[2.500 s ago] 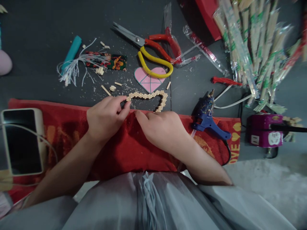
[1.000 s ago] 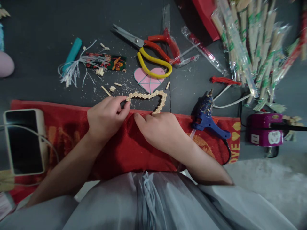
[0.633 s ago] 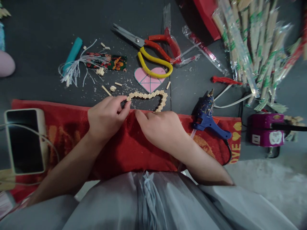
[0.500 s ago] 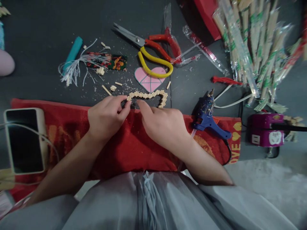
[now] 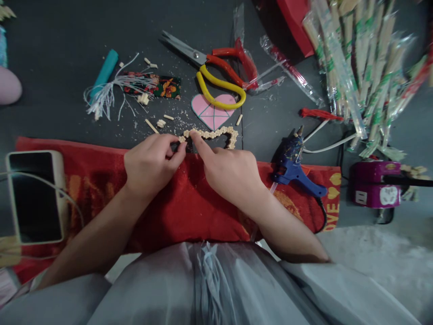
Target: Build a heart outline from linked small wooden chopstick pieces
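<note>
A beige beaded-looking strip [image 5: 216,133] of small wooden pieces lies in a curved outline on the dark table, just below a pink paper heart [image 5: 213,115]. My left hand [image 5: 154,160] pinches the strip's left end between thumb and index finger. My right hand [image 5: 232,174] rests to the right, its index finger stretched out with the tip touching the strip near that end. The other right fingers are curled under, and what they might hold is hidden. The strip's lower right part passes behind my right hand.
Scissors [image 5: 198,56] lie above, partly on the heart. A blue glue gun [image 5: 292,164] is at the right, near a purple box [image 5: 375,184] and wrapped sticks [image 5: 365,58]. A phone [image 5: 35,196] lies left on the red cloth [image 5: 169,221]. White threads [image 5: 104,97] are at upper left.
My right index fingertip has moved up and slightly left onto the strip. My left hand keeps its pinch at the left end. The whole view has shifted slightly.
</note>
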The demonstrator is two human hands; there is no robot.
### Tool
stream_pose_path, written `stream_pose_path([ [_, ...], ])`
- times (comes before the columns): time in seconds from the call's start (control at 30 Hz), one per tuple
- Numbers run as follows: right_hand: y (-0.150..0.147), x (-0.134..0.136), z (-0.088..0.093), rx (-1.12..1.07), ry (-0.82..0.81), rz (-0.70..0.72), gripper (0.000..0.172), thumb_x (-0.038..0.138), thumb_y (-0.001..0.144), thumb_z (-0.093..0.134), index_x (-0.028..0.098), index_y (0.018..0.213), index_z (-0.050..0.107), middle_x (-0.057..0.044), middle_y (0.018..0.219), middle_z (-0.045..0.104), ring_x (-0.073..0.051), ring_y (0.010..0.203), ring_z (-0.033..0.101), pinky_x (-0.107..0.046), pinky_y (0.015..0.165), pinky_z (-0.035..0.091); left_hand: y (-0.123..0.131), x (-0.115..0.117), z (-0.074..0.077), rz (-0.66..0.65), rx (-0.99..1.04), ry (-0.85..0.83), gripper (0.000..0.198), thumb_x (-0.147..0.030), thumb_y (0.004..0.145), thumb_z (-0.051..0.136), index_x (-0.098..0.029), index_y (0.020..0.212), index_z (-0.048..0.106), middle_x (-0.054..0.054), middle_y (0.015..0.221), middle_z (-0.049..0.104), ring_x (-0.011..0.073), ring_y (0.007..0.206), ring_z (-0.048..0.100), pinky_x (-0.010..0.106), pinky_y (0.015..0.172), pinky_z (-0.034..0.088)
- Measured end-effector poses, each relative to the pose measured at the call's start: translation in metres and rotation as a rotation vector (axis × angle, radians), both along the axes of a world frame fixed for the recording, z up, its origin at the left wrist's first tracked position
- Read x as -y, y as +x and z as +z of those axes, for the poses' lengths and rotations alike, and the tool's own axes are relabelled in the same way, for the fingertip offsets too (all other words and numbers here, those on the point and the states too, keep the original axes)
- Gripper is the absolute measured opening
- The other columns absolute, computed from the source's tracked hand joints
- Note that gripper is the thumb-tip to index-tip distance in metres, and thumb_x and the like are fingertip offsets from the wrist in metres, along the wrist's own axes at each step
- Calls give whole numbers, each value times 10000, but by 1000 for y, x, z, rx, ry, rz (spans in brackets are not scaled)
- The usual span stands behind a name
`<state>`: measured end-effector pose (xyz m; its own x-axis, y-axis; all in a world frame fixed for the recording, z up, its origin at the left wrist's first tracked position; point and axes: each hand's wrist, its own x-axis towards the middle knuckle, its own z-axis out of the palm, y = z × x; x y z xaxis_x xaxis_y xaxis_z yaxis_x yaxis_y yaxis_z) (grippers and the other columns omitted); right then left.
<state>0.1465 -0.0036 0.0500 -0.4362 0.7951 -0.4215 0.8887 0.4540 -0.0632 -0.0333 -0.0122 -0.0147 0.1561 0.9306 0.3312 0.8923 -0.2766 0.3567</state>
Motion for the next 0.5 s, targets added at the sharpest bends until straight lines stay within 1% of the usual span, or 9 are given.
stream_pose_path([
  [0.17,0,0,-1,-1,8,0,643,144,1003,323,232,1639,294,-96,887,769,-204,747,737,-257,553,394,0,-1,-1,11,-41,6,213,-399,968,604,-224,879,686,-10,630,602,162,622,592,305,581,385],
  [0.23,0,0,-1,-4,10,-4,632,161,1014,328,247,1640,297,-93,900,774,-207,756,745,-256,549,386,0,-1,0,4,-19,27,174,-369,929,639,-204,943,695,-15,632,599,162,618,595,302,574,389],
  [0.33,0,1,-1,-15,21,-6,627,165,1019,329,264,1639,305,-86,904,777,-214,763,754,-259,541,376,0,-2,-1,-16,-20,51,214,-345,913,645,-189,1046,707,-14,644,606,167,626,600,299,591,412],
  [0.5,1,1,0,-11,16,-9,610,188,1032,329,250,1638,305,-93,905,779,-218,770,758,-263,548,395,0,-3,-1,-18,-17,12,180,-347,960,585,-220,924,707,-6,637,598,164,623,585,305,589,397],
])
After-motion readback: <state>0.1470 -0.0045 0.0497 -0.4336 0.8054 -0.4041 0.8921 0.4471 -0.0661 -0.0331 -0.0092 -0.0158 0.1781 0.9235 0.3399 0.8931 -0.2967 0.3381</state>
